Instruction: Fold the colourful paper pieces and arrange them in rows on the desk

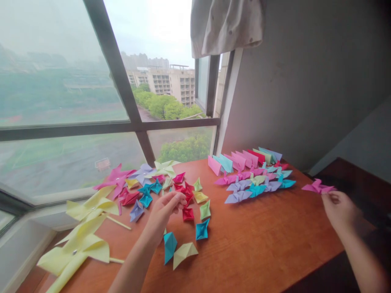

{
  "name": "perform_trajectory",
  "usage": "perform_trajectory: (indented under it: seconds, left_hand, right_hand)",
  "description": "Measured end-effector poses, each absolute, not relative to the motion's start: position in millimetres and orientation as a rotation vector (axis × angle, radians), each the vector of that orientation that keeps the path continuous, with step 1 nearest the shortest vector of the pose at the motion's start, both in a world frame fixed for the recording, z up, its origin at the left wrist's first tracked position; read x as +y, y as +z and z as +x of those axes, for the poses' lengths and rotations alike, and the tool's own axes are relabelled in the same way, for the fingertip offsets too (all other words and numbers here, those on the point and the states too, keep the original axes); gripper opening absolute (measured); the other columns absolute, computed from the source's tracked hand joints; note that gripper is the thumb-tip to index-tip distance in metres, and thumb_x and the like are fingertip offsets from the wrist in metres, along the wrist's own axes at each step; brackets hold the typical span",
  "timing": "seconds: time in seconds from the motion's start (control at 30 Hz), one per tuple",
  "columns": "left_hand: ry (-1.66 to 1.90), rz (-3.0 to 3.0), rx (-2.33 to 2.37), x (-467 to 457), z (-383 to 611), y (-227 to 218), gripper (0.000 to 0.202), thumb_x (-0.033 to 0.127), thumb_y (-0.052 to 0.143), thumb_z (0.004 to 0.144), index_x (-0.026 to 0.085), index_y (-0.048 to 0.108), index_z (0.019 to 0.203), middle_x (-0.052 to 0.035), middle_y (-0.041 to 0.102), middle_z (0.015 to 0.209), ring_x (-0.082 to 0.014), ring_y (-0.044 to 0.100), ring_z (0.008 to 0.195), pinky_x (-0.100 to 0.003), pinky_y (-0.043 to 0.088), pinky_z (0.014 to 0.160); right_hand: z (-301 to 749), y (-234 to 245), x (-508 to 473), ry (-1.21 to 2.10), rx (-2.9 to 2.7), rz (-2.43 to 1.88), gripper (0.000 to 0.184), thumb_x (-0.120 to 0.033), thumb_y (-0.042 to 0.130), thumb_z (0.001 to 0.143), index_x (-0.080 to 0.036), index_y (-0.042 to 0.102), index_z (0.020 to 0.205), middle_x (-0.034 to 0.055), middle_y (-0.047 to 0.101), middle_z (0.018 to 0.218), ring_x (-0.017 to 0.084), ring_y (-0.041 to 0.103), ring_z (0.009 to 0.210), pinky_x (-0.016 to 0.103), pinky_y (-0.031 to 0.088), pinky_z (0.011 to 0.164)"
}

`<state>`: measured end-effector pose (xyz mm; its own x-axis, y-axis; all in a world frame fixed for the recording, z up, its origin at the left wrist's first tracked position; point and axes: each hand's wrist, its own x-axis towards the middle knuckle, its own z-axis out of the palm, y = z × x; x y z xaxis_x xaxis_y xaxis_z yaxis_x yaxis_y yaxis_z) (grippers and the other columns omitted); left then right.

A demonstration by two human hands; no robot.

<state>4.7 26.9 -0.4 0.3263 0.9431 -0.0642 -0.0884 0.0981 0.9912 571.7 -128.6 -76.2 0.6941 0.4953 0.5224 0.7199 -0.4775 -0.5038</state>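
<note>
At the table's right edge my right hand (340,209) is closed in a pinch on a magenta paper crane (317,186), holding it up with wings spread. My left hand (166,207) hovers over the folded paper pieces left of centre, fingers curled and pressed together. A red folded paper piece (189,194) shows just beyond its fingertips; whether the fingers touch it or hold anything is hidden. Around that hand lie a blue folded piece (170,247), a pale yellow one (185,254) and a green one (205,209). Rows of paper cranes (240,197) stand between my hands.
Pale yellow paper pinwheels (77,250) with sticks cover the left side of the brown table (244,244), and a magenta pinwheel (117,180) lies behind them. Folded paper planes (244,158) line the back right. A window frame (142,130) and a grey wall (290,81) bound the table.
</note>
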Motion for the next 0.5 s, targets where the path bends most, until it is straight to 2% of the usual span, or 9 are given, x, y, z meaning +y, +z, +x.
perform_trajectory:
  seconds: [0.17, 0.33, 0.5]
  left_hand:
    - [0.964, 1.222, 0.955, 27.5, 4.6, -1.2, 0.036, 0.05, 0.069, 0.079, 0.015, 0.071, 0.086, -0.0059, 0.068, 0.079, -0.0126, 0.055, 0.068, -0.02, 0.038, 0.057]
    - [0.969, 1.22, 0.984, 28.6, 5.2, -1.6, 0.038, 0.052, 0.071, 0.076, 0.015, 0.07, 0.084, -0.0049, 0.067, 0.076, -0.013, 0.055, 0.066, -0.021, 0.038, 0.055]
    - [0.958, 1.212, 0.987, 30.8, 3.7, -5.7, 0.04, 0.054, 0.072, 0.075, 0.015, 0.069, 0.083, -0.0056, 0.067, 0.077, -0.0137, 0.056, 0.066, -0.021, 0.038, 0.055]
  right_hand:
    - [592.7, -88.3, -121.3, -0.23, -0.844, -2.342, 0.011, -0.035, 0.062, 0.071, -0.025, 0.057, 0.073, 0.0114, 0.07, 0.075, 0.025, 0.061, 0.059, 0.035, 0.038, 0.053]
    - [591.7, -95.9, -96.8, -0.178, -0.84, -2.326, 0.008, -0.032, 0.062, 0.072, -0.025, 0.058, 0.075, 0.0131, 0.072, 0.082, 0.026, 0.064, 0.07, 0.036, 0.04, 0.06]
    - [593.0, -103.8, -79.5, -0.2, -0.838, -2.323, 0.015, -0.037, 0.06, 0.071, -0.024, 0.061, 0.079, 0.0129, 0.072, 0.086, 0.028, 0.064, 0.075, 0.036, 0.04, 0.06]
